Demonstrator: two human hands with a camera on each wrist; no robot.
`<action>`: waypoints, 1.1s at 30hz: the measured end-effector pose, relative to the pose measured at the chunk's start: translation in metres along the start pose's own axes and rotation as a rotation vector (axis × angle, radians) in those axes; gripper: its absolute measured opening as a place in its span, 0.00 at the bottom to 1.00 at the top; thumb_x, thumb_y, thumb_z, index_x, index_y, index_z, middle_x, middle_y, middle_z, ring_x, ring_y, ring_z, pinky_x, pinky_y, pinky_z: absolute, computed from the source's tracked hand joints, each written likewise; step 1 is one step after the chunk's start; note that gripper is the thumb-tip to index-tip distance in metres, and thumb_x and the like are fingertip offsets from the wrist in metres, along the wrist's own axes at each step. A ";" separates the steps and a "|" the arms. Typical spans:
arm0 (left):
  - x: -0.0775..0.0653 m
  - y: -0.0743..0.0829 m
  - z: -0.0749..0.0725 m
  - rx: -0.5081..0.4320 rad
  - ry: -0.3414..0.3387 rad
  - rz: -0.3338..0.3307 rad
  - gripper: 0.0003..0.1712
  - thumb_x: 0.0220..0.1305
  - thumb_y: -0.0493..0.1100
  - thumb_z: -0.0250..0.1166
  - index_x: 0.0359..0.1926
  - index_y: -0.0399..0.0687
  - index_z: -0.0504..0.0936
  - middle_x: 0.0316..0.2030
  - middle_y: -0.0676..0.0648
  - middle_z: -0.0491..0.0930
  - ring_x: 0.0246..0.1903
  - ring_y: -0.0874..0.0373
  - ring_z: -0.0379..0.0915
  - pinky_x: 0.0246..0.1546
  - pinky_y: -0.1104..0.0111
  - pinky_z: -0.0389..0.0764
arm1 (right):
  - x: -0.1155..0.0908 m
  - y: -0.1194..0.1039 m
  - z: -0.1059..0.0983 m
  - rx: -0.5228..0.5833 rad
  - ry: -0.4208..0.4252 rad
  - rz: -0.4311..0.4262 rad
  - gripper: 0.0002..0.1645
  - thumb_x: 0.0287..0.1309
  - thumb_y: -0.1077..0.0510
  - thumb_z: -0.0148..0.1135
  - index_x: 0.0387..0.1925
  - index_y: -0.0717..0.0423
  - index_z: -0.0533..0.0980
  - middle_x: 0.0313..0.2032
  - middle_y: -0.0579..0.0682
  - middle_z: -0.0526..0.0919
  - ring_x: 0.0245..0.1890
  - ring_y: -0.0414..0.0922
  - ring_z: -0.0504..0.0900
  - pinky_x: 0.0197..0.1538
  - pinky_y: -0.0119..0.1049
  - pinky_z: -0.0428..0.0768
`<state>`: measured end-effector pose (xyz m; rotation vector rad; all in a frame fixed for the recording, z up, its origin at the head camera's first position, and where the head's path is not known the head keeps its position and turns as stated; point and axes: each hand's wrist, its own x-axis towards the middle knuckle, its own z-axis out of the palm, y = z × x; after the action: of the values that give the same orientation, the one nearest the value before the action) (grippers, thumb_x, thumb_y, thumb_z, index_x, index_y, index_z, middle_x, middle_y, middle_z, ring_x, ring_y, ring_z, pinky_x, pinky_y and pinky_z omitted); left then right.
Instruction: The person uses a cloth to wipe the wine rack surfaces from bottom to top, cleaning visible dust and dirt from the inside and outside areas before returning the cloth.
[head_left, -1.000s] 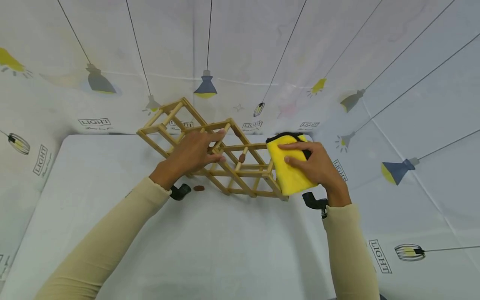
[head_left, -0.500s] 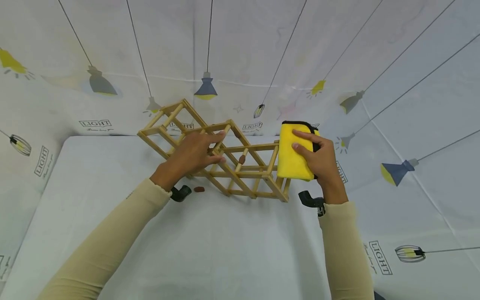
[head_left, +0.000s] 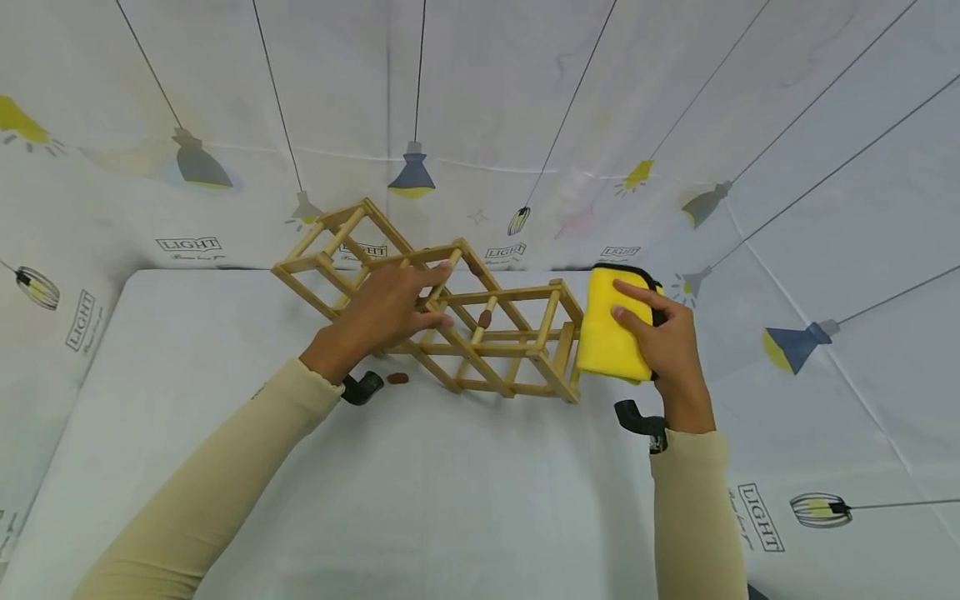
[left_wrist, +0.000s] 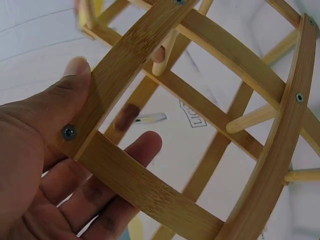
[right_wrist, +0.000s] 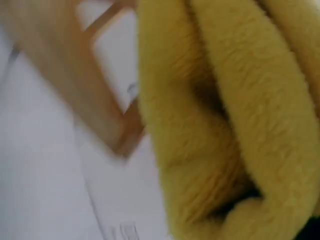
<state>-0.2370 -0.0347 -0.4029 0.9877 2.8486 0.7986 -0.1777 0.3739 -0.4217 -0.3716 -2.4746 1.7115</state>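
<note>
Tan sleeves (head_left: 217, 492) nearest, a person works from in front of a wooden rack (head_left: 517, 294). The left hand (head_left: 378, 308) grips the rack near its middle; the right hand (head_left: 663, 333) pinches a folded yellow cloth (head_left: 609, 333) at the rack's right end, contact unclear from where I stand. A brown mark (head_left: 397, 378) lies in front of the rack on the white counter (head_left: 450, 483). This looks like wiping in hand; a brown patch (head_left: 485, 318) on the rack suggests the next move calls for cloth pressed there, frame held steady. Behind the rack, a lamp-print backdrop (head_left: 480, 100) repeats "LIGHT" above script too small to read.
</note>
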 end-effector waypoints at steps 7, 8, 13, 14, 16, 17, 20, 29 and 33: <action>-0.004 0.012 0.009 0.058 0.041 0.003 0.47 0.62 0.60 0.77 0.77 0.48 0.73 0.44 0.43 0.91 0.34 0.50 0.83 0.44 0.57 0.85 | 0.013 -0.012 0.016 -0.019 -0.149 0.040 0.31 0.66 0.48 0.75 0.69 0.39 0.80 0.58 0.54 0.83 0.35 0.45 0.91 0.39 0.39 0.91; -0.004 0.014 0.011 0.064 0.054 0.007 0.47 0.61 0.60 0.78 0.76 0.48 0.74 0.37 0.44 0.90 0.30 0.52 0.79 0.39 0.59 0.83 | 0.014 -0.009 0.013 -0.096 -0.157 0.070 0.31 0.68 0.48 0.74 0.70 0.39 0.79 0.59 0.56 0.83 0.34 0.45 0.91 0.38 0.39 0.91; -0.007 0.021 0.018 0.084 0.101 0.007 0.44 0.59 0.62 0.79 0.71 0.48 0.79 0.18 0.53 0.71 0.20 0.58 0.62 0.24 0.65 0.65 | 0.008 0.008 -0.012 -0.482 -0.074 0.114 0.28 0.72 0.50 0.69 0.71 0.40 0.79 0.66 0.68 0.78 0.31 0.48 0.84 0.33 0.35 0.85; -0.007 0.022 0.019 0.090 0.113 0.003 0.44 0.58 0.62 0.79 0.70 0.48 0.79 0.17 0.53 0.67 0.20 0.58 0.59 0.23 0.66 0.62 | 0.005 0.010 -0.015 -0.505 -0.038 0.103 0.27 0.71 0.50 0.69 0.70 0.40 0.80 0.67 0.68 0.77 0.31 0.48 0.83 0.33 0.34 0.85; -0.009 0.025 0.021 0.101 0.138 -0.007 0.44 0.57 0.63 0.79 0.70 0.48 0.80 0.17 0.54 0.61 0.19 0.59 0.55 0.22 0.67 0.57 | -0.002 0.008 -0.018 -0.487 0.055 0.047 0.26 0.69 0.49 0.71 0.67 0.37 0.82 0.69 0.65 0.77 0.30 0.46 0.83 0.32 0.32 0.84; -0.010 0.026 0.022 0.108 0.151 -0.011 0.45 0.56 0.63 0.79 0.69 0.48 0.80 0.17 0.55 0.59 0.19 0.59 0.53 0.22 0.67 0.56 | -0.007 0.005 -0.017 -0.432 0.095 0.013 0.26 0.68 0.49 0.72 0.66 0.36 0.83 0.67 0.62 0.79 0.30 0.44 0.84 0.32 0.31 0.85; -0.013 0.032 0.025 0.092 0.189 -0.022 0.46 0.56 0.63 0.80 0.70 0.45 0.79 0.17 0.55 0.57 0.18 0.60 0.50 0.20 0.68 0.53 | -0.019 -0.016 -0.009 -0.190 0.144 -0.110 0.24 0.65 0.53 0.75 0.62 0.40 0.85 0.63 0.55 0.82 0.32 0.42 0.87 0.34 0.29 0.88; -0.023 0.036 0.012 -0.036 0.097 -0.028 0.45 0.65 0.59 0.76 0.75 0.42 0.74 0.33 0.45 0.85 0.30 0.53 0.78 0.33 0.62 0.81 | -0.054 -0.083 0.057 0.075 -0.147 -0.255 0.24 0.66 0.59 0.75 0.63 0.49 0.85 0.54 0.56 0.85 0.31 0.49 0.89 0.35 0.39 0.91; -0.041 0.012 -0.023 -0.027 0.124 -0.041 0.43 0.64 0.55 0.77 0.76 0.45 0.74 0.72 0.42 0.77 0.66 0.40 0.77 0.69 0.44 0.75 | -0.062 -0.085 0.092 0.087 -0.238 -0.211 0.25 0.66 0.57 0.75 0.63 0.44 0.85 0.51 0.59 0.85 0.30 0.54 0.90 0.36 0.46 0.92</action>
<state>-0.2016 -0.0608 -0.3833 0.9045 2.9418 0.9239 -0.1506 0.2458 -0.3726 0.1055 -2.4748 1.8592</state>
